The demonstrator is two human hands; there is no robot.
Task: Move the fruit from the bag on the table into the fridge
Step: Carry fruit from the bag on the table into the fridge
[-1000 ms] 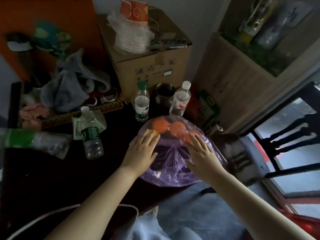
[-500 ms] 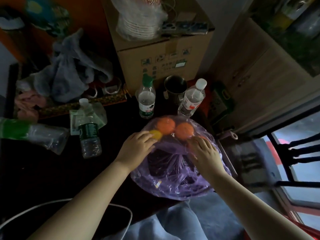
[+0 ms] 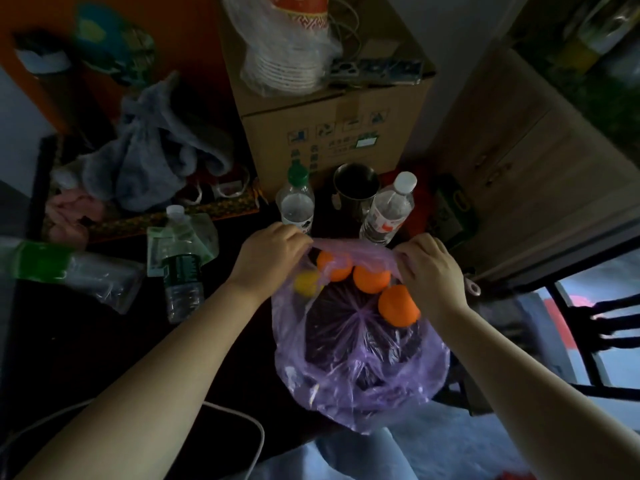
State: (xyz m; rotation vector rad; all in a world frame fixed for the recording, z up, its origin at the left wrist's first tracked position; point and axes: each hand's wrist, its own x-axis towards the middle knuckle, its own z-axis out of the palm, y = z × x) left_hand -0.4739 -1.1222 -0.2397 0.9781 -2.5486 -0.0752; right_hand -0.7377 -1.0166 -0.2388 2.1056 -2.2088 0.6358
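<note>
Left hand (image 3: 268, 252) and right hand (image 3: 427, 268) each pinch the bag (image 3: 360, 358) rim. Step: opening. Next, probably free one hand for an orange (image 3: 397, 305).

The top edge cuts off the cup stack (image 3: 304, 15) at upper centre, the right hand (image 3: 427, 271) hides part of the lowest orange (image 3: 396, 306), and the shelf contents at upper right are blurred.
</note>
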